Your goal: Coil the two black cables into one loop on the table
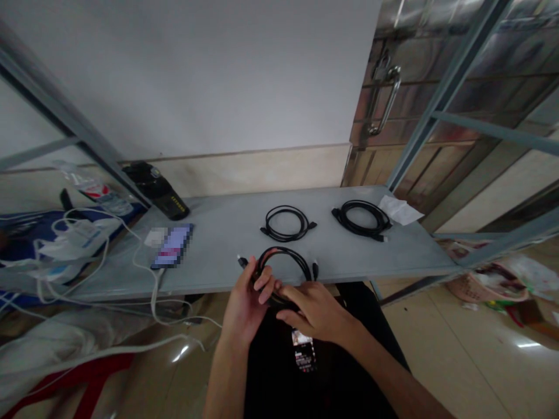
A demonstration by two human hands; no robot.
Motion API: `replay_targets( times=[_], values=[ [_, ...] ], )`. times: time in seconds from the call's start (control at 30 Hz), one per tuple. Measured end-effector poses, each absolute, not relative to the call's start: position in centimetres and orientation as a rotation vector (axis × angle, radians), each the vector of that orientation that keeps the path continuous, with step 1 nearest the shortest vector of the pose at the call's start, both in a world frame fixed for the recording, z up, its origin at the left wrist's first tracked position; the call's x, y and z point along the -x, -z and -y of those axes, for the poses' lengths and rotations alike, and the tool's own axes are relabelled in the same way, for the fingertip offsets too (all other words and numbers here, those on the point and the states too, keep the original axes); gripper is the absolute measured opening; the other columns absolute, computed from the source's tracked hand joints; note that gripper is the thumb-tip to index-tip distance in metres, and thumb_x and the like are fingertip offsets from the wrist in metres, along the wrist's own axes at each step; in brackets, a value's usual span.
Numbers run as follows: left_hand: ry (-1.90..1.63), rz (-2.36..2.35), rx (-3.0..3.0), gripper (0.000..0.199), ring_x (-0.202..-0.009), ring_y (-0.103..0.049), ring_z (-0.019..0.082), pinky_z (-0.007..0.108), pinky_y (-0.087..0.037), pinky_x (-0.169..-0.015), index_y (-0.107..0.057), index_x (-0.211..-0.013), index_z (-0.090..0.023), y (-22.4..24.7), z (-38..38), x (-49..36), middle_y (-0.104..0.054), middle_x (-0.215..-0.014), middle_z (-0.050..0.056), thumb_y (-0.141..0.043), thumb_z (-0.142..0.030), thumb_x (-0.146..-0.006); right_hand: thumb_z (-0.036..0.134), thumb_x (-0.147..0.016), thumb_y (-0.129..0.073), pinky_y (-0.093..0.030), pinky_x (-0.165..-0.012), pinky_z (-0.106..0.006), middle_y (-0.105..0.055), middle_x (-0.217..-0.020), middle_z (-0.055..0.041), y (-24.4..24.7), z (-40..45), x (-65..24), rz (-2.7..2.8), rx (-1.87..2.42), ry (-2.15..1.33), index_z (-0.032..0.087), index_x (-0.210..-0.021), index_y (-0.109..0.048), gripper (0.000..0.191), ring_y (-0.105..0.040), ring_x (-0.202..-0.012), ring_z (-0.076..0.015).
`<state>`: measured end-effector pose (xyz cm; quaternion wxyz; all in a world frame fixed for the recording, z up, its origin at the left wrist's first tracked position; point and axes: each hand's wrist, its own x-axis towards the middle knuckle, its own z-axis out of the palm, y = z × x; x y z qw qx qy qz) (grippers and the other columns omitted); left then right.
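A coiled black cable (292,252) is held between my hands over the front edge of the grey shelf (218,256). My left hand (251,297) has its fingers wrapped round the left side of the coil. With fingers closed on the near side of the same coil is my right hand (314,311). The coil's two plugs stick out, one beside each hand. Farther back on the shelf lies a thinner coiled black cable (286,237), and to its right a thicker coiled black cable (360,231).
A phone (174,247) with a white cord and a black bottle (159,192) are at the left. White paper (400,210) lies at the right end. Metal posts (445,87) rise at both ends. A lit phone screen (304,352) shows below my hands.
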<state>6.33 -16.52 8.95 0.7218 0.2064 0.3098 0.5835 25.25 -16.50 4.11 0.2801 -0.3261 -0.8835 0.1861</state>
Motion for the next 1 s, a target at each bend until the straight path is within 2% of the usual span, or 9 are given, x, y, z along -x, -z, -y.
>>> replay_targets(
  times=[0.07, 0.17, 0.23, 0.3, 0.37, 0.53, 0.73, 0.9, 1.0],
  values=[
    [-1.286, -0.693, -0.572, 0.037, -0.043, -0.026, 0.005, 0.026, -0.057, -0.065, -0.080, -0.113, -0.015, -9.8, 14.9, -6.5, -0.030, -0.057, -0.014, -0.084, -0.051, -0.102, 0.065, -0.111, -0.067, -0.057, -0.086, -0.038, -0.082, -0.093, -0.0086, -4.5, 14.4, -26.1, 2.409, 0.856, -0.325, 0.024, -0.124, -0.076, 0.044, -0.078, -0.085, -0.0273],
    [-1.337, -0.797, -0.847, 0.041, -0.041, -0.022, 0.005, 0.026, -0.048, -0.058, -0.079, -0.121, -0.016, -10.2, 10.9, -6.8, -0.027, -0.056, -0.016, -0.086, -0.050, -0.099, 0.045, -0.112, -0.069, -0.055, -0.096, -0.042, -0.081, -0.097, -0.0097, -4.6, 9.7, -27.0, 2.500, 0.781, -0.065, 0.023, -0.114, -0.076, 0.023, -0.075, -0.091, -0.0267],
    [-1.407, -0.906, -1.065, 0.043, -0.042, -0.033, 0.007, 0.027, -0.048, -0.060, -0.078, -0.125, -0.016, -9.6, 7.3, -6.6, -0.035, -0.054, -0.015, -0.087, -0.047, -0.097, 0.026, -0.108, -0.070, -0.052, -0.104, -0.045, -0.081, -0.104, -0.0114, -4.5, 5.8, -27.4, 2.523, 0.734, 0.009, 0.021, -0.112, -0.075, 0.009, -0.073, -0.099, -0.0278],
    [-1.467, -1.032, -1.243, 0.045, -0.049, -0.049, 0.011, 0.028, -0.044, -0.059, -0.077, -0.125, -0.017, -8.1, 3.3, -6.1, -0.050, -0.057, -0.010, -0.089, -0.045, -0.092, 0.012, -0.099, -0.069, -0.048, -0.111, -0.047, -0.079, -0.105, -0.0116, -4.1, 1.8, -27.6, 2.529, 0.749, 0.019, 0.020, -0.111, -0.075, 0.015, -0.071, -0.104, -0.0280],
    [-1.491, -1.195, -1.397, 0.036, -0.056, -0.057, 0.015, 0.029, -0.046, -0.062, -0.078, -0.114, -0.017, -6.2, -0.2, -5.2, -0.056, -0.059, -0.006, -0.084, -0.045, -0.093, 0.005, -0.093, -0.067, -0.045, -0.117, -0.047, -0.077, -0.103, -0.0113, -3.3, -1.7, -27.6, 2.537, 0.794, 0.005, 0.018, -0.109, -0.076, 0.022, -0.068, -0.105, -0.0272],
    [-1.430, -1.524, -1.526, 0.023, -0.071, -0.065, 0.020, 0.032, -0.050, -0.075, -0.078, -0.108, -0.015, -2.3, -4.3, -3.5, -0.070, -0.072, 0.001, -0.071, -0.035, -0.097, 0.008, -0.096, -0.065, -0.034, -0.126, -0.051, -0.077, -0.110, -0.0110, -0.4, -5.7, -27.3, 2.412, 0.866, -0.122, 0.018, -0.112, -0.076, 0.022, -0.065, -0.119, -0.0270],
    [-1.400, -1.640, -1.671, 0.016, -0.096, -0.071, 0.026, 0.037, -0.054, -0.093, -0.075, -0.107, -0.016, -1.0, -4.6, -3.5, -0.076, -0.100, 0.009, -0.067, -0.025, -0.096, 0.010, -0.092, -0.070, -0.038, -0.120, -0.052, -0.071, -0.132, -0.0118, 0.6, -5.8, -27.6, 2.190, 0.977, -0.232, 0.022, -0.108, -0.077, 0.022, -0.057, -0.136, -0.0305],
    [-1.408, -1.711, -1.660, 0.039, -0.113, -0.072, 0.030, 0.045, -0.055, -0.109, -0.065, -0.131, -0.013, 0.1, -5.3, -3.3, -0.075, -0.120, 0.015, -0.071, -0.024, -0.093, 0.005, -0.093, -0.064, -0.039, -0.127, -0.057, -0.056, -0.157, -0.0149, 1.1, -6.6, -28.1, 1.975, 1.089, -0.240, 0.022, -0.105, -0.078, 0.025, -0.044, -0.153, -0.0342],
    [-1.365, -1.686, -1.679, 0.048, -0.111, -0.073, 0.030, 0.049, -0.057, -0.110, -0.060, -0.138, -0.014, 0.8, -5.6, -3.1, -0.075, -0.120, 0.014, -0.072, -0.024, -0.093, 0.012, -0.097, -0.061, -0.048, -0.125, -0.053, -0.052, -0.161, -0.0177, 2.0, -7.6, -28.5, 1.832, 1.105, -0.336, 0.022, -0.116, -0.076, 0.026, -0.051, -0.151, -0.0324]
  ],
)
